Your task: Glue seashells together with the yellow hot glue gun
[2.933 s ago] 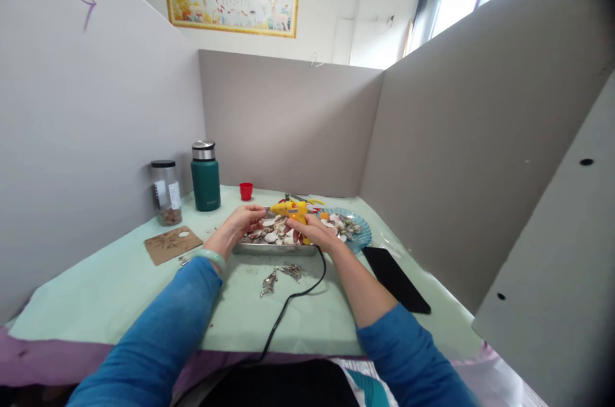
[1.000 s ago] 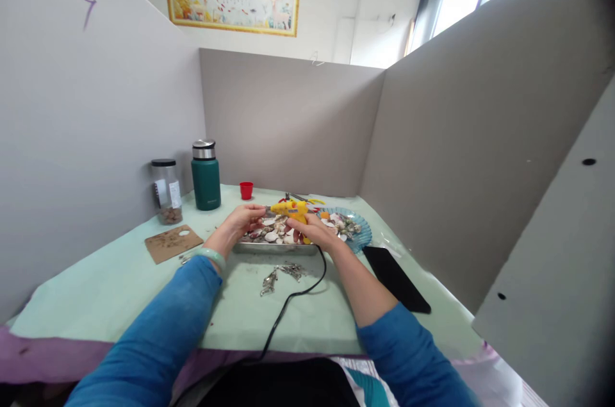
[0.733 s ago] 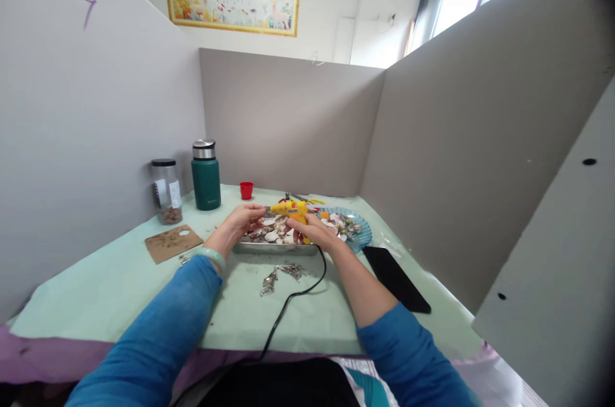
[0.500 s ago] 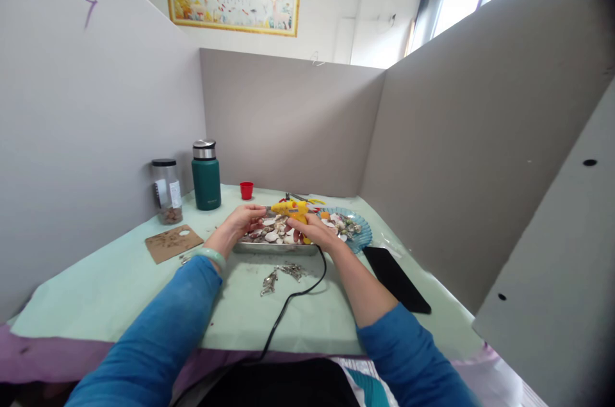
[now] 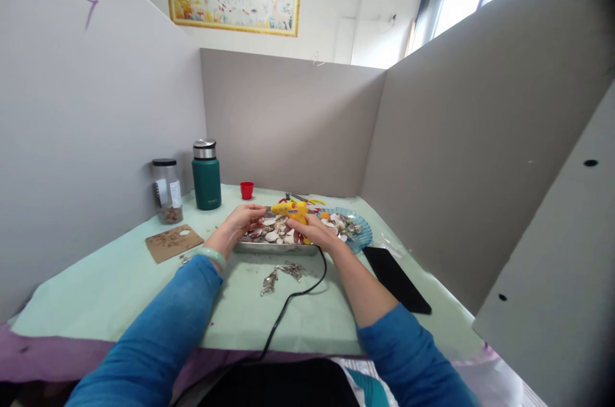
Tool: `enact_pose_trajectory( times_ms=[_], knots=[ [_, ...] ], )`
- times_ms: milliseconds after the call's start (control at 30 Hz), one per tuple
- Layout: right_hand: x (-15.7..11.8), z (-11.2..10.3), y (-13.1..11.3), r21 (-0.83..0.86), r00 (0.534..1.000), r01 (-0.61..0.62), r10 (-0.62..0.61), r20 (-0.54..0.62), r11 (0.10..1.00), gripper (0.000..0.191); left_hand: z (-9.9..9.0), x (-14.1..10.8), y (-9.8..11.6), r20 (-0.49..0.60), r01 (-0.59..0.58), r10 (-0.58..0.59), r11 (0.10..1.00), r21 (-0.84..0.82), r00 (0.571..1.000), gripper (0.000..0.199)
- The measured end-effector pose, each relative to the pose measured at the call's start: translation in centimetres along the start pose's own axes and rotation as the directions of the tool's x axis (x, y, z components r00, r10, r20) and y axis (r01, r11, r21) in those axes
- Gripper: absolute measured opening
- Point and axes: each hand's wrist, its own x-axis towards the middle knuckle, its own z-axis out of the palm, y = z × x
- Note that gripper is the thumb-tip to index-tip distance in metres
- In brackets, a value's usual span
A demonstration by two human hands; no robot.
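Observation:
My right hand [image 5: 311, 230] is wrapped round the handle of a yellow glue gun [image 5: 290, 209], whose nozzle points left. At the nozzle, my left hand [image 5: 247, 220] is closed in a pinch; what its fingertips hold is too small to make out. Both hands are above a metal tray [image 5: 276, 249] filled with shells [image 5: 272, 236]. The gun's black cord [image 5: 288, 300] runs down over the front edge of the table. On the cloth in front of the tray lie two small bunches of silvery metal clasps [image 5: 270, 281].
A blue plate [image 5: 366, 233] of shells and a black flat slab [image 5: 396, 280] are on the right. Pliers [image 5: 314, 201] and a red cup [image 5: 246, 190] stand behind. At left are a green flask [image 5: 206, 182], a jar [image 5: 168, 192] and brown card [image 5: 173, 243]. Partitions enclose the table.

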Motion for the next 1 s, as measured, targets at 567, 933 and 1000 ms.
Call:
enact_pose_trajectory(
  times_ms=[567,933,1000],
  knots=[
    [0.00,0.10,0.04,0.002,1.000,0.017,-0.017,0.000,1.000,0.040,-0.02,0.01,-0.06,0.000,0.007,-0.007,1.000,0.020,1.000,0.018],
    [0.14,0.08,0.33,0.005,1.000,0.021,-0.021,0.002,1.000,0.043,0.04,-0.01,-0.04,0.020,0.000,-0.001,0.999,0.036,1.000,0.018],
    [0.09,0.09,0.19,0.005,1.000,0.011,-0.011,-0.003,1.000,0.042,0.07,-0.03,-0.02,0.016,0.005,-0.005,0.999,0.034,1.000,0.018]
  ],
)
